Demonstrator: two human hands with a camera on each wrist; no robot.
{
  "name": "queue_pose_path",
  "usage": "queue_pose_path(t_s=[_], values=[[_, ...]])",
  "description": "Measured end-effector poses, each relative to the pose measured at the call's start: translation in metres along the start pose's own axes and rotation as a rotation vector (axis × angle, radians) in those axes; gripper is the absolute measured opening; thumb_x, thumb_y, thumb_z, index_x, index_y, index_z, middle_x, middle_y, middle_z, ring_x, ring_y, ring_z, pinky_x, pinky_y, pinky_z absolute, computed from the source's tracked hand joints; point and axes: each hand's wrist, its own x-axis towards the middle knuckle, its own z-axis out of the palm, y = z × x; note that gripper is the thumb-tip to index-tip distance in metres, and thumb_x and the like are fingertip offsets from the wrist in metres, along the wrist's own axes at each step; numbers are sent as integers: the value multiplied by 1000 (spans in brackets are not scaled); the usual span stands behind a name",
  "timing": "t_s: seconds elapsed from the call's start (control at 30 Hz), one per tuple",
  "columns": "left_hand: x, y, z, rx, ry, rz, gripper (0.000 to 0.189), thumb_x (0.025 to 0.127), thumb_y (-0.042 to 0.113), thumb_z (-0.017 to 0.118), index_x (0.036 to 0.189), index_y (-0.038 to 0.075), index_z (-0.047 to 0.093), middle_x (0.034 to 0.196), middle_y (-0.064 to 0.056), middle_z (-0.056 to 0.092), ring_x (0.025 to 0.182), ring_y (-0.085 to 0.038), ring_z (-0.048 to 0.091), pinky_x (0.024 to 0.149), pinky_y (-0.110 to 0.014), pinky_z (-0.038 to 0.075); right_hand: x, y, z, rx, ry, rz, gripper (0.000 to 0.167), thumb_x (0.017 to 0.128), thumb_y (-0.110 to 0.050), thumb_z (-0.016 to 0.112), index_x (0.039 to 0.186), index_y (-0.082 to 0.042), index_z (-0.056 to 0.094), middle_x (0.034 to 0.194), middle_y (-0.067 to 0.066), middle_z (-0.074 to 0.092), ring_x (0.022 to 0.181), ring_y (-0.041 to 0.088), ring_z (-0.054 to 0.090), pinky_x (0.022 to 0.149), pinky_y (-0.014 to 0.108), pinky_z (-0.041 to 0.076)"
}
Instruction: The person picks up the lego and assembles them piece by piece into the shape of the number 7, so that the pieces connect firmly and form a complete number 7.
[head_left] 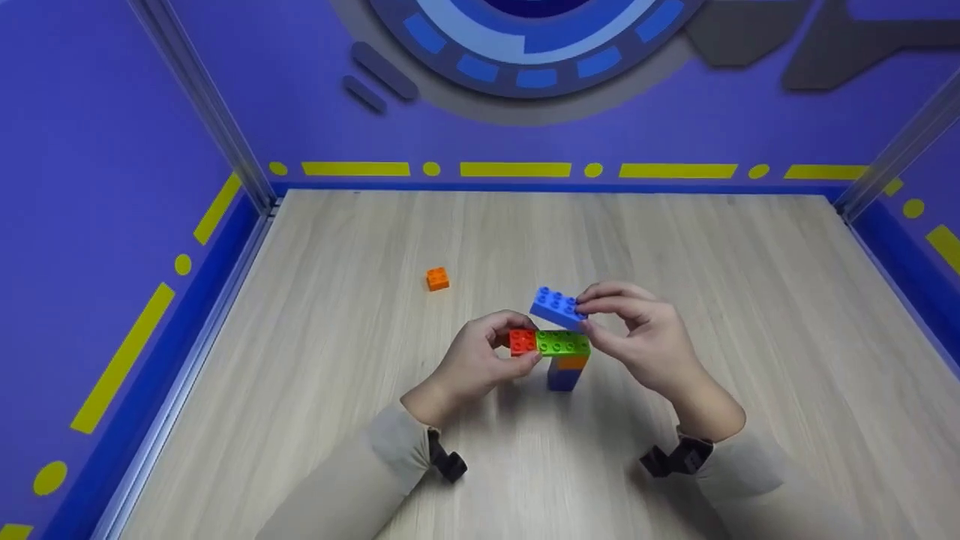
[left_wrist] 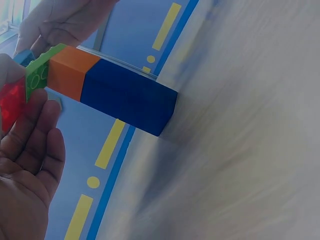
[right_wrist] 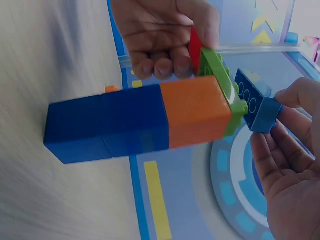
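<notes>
Fingers of the right hand (head_left: 646, 346) pinch a blue brick (head_left: 557, 307) by its near end, thumb below and fingertips on top. The brick is a flat, light-blue piece with two rows of round studs, tilted, its low edge just above the green brick (head_left: 563, 343) and apart from it in the right wrist view. The green brick, also studded, caps a small tower (head_left: 565, 366): an orange block (head_left: 571, 362) under it, then dark blue blocks (head_left: 562, 378) standing on the wooden table (head_left: 750, 315). The left hand (head_left: 474, 361) curls its fingers round a red brick (head_left: 523, 341) pressed against the green brick's left end. A small orange cube (head_left: 437, 278) lies well apart from the tower, to its far left.
</notes>
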Motion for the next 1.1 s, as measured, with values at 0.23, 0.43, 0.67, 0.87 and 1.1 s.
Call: queue_pose_path(t_s=[0.23,0.43,0.67,0.87,1.1], values=[[-1,0,-1,18,-8,20,39,99,19,84,134,5,75,124,-11,81,105,-15,68,96,-39,58,-2,2,8,-18,-52,-83,26,91,16,82,110,-1,87,119,19,79,118,9,73,101,19,64],[-2,1,0,25,0,29,40,99,19,84,135,7,75,124,-11,81,104,-16,66,95,-39,57,-3,3,11,-65,-82,-153,28,90,15,84,109,-5,88,119,15,81,116,6,75,99,18,63],[0,-1,0,21,2,34,38,97,17,85,131,4,76,116,-9,81,99,-12,67,94,-34,57,-4,5,14,-63,-124,-192,30,90,15,85,111,-7,88,121,14,82,116,8,76,102,17,62],[0,-1,0,8,2,51,36,97,15,85,130,2,76,108,-6,79,94,-11,64,88,-32,56,-5,6,15,-85,-162,-199,37,92,13,84,121,-8,86,128,14,80,123,9,73,109,15,57],[-1,0,-1,-18,12,60,36,96,14,86,128,1,77,103,-4,80,91,-10,64,83,-25,54,-7,17,21,-241,-195,-376,51,85,10,93,132,-8,81,134,14,73,122,26,72,114,14,54]])
